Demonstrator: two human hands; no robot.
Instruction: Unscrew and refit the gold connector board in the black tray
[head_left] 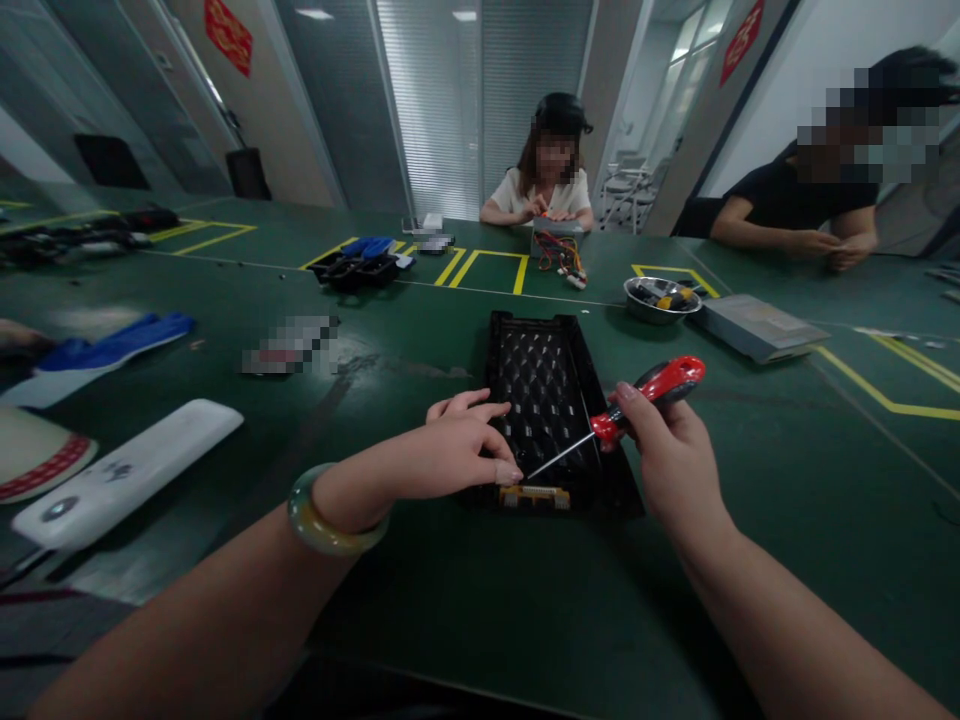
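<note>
A black rectangular panel (546, 390) with a quilted pattern lies on the green table (465, 590) in front of me. My left hand (457, 450) rests on its near left edge, fingers pressed down beside a small yellowish connector strip (534, 496). My right hand (671, 455) is closed round a red and black screwdriver (652, 392). The screwdriver's metal shaft slants down to the left, its tip close to my left fingertips at the panel's near edge. A pale green bangle (326, 520) sits on my left wrist.
A metal bowl (660, 298) with small parts and a grey flat drive (761, 325) lie at the right rear. A white device (120, 475), blue gloves (112, 345) and a black tray (358, 268) sit to the left. Two other people work at the far side.
</note>
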